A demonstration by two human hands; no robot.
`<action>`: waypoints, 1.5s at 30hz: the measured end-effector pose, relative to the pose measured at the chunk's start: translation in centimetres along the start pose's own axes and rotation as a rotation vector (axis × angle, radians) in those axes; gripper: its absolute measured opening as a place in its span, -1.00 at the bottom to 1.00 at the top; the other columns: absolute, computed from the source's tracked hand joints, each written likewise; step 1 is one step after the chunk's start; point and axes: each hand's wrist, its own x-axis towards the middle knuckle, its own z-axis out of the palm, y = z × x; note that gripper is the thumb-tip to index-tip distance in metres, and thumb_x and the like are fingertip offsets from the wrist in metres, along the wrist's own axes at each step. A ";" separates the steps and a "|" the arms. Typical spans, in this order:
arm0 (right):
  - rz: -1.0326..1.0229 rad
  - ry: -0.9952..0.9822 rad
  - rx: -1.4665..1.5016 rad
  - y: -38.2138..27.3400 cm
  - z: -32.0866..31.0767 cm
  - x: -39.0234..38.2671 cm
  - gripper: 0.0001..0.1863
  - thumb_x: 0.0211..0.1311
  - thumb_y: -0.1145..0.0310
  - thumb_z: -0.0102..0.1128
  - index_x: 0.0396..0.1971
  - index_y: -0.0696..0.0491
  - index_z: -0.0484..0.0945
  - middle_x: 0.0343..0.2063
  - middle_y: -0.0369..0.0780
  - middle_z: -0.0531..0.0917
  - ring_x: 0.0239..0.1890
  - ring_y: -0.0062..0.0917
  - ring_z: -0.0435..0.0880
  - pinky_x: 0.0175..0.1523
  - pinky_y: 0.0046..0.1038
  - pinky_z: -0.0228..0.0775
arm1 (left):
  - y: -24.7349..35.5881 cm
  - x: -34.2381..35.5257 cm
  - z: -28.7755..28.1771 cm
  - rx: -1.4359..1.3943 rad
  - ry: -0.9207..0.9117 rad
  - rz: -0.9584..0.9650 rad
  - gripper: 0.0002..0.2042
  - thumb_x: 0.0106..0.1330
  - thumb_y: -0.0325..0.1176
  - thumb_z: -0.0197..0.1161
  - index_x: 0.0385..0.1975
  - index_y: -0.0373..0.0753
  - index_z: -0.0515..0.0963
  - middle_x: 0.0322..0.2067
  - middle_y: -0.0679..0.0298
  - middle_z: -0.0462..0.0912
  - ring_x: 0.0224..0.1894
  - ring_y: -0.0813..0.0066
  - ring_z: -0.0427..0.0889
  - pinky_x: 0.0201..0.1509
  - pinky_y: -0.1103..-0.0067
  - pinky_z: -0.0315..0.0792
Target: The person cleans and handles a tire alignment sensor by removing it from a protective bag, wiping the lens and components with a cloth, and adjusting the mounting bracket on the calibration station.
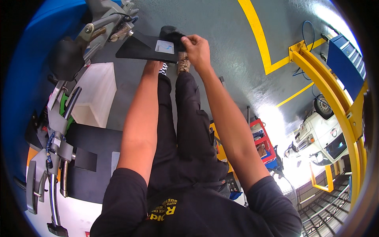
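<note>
A flat black panel [148,47] with angled edges is held out in front of me over the floor. A white label with a pale blue print [165,46] lies on its face. My left hand [153,66] supports the panel from its near edge, its fingers hidden beneath. At the panel's right end, my right hand [198,50] is closed, thumb and finger pinched on a dark, fuzzy-looking black piece [175,36]. That piece is blurred, and whether it joins the panel I cannot tell.
At left stands a grey metal machine arm [61,146] with levers, beside a white block [94,93] and a black sheet [94,138]. A yellow lift post [335,87], a blue cabinet [345,59], a red cart [263,142] and a white vehicle [323,136] are at right.
</note>
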 end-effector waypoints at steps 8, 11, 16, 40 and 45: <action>-0.183 0.157 -0.153 2.3 -0.5 -5.9 -0.71 0.29 0.42 0.37 -0.02 0.16 0.67 -0.27 -0.18 0.78 -0.26 -0.44 0.74 -0.06 -0.43 0.55 | -0.9 -2.0 0.5 -0.160 -0.040 0.014 -0.55 0.43 -0.38 0.31 0.30 -0.24 0.46 0.21 0.15 0.58 0.26 0.17 0.58 0.33 0.26 0.48; -0.099 0.019 0.094 -0.9 -0.9 -6.9 -0.73 0.35 0.44 0.34 0.00 0.19 0.67 -0.28 -0.23 0.77 -0.26 -0.60 0.70 -0.07 -0.52 0.52 | -3.3 -0.4 -2.8 -0.147 -0.144 0.305 -0.65 0.41 -0.42 0.30 0.18 -0.25 0.54 0.14 0.14 0.62 0.22 0.23 0.60 0.27 0.29 0.51; 0.073 -0.064 0.305 -3.9 -1.4 -10.1 -0.67 0.42 0.45 0.31 0.10 0.27 0.64 -0.29 -0.29 0.72 -0.27 -0.76 0.62 -0.11 -0.65 0.45 | -3.1 -0.4 -3.6 -0.075 -0.275 0.369 -0.53 0.27 -0.24 0.53 0.13 -0.22 0.55 0.07 0.20 0.67 0.13 0.30 0.68 0.23 0.35 0.60; -0.543 -0.083 -0.035 -13.0 15.4 -11.2 -0.72 0.08 0.66 0.22 -0.17 0.14 0.49 -0.30 0.00 0.66 -0.20 0.02 0.67 -0.08 -0.06 0.51 | 10.4 -7.8 -5.4 -0.211 0.106 0.256 -0.56 0.51 0.01 0.19 0.12 -0.24 0.58 -0.05 0.24 0.68 -0.06 0.34 0.72 0.00 0.41 0.65; -0.582 0.144 0.053 -12.1 13.0 -14.0 -0.65 0.21 0.55 0.29 -0.01 0.22 0.49 -0.25 -0.03 0.70 -0.19 -0.12 0.73 -0.08 -0.17 0.57 | 10.9 -11.2 -3.5 -0.163 0.238 0.125 -0.52 0.56 0.07 0.11 0.12 -0.25 0.58 -0.07 0.23 0.68 -0.08 0.34 0.72 -0.03 0.41 0.65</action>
